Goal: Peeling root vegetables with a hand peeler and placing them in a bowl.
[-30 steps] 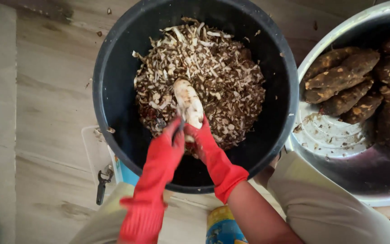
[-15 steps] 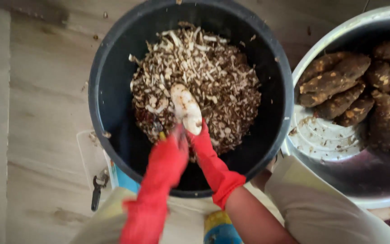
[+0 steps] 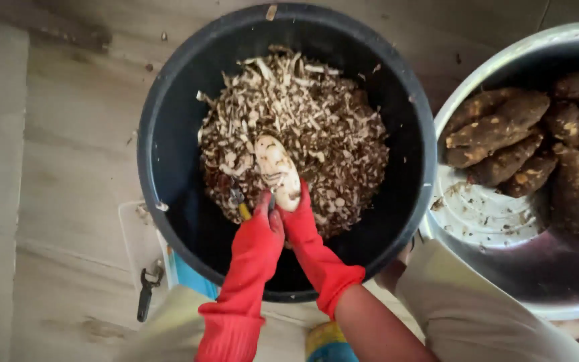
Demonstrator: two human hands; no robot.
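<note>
Here a pale peeled root [image 3: 278, 171] is gripped at its near end by the right hand [image 3: 301, 216], fingers wrapped round it, over the black tub [image 3: 169, 134] so peelings [image 3: 303, 121] drop inside. A yellow-handled peeler [image 3: 241, 204] is pinched in the left hand [image 3: 261, 231].

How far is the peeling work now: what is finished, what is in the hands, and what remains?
Done: a deep heap of peelings fills the black bucket. In hand: the right hand holds a mostly peeled pale root over the bucket, while the left hand works a yellow-handled peeler beside it. Left: many unpeeled brown roots wait in the metal basin.
</note>
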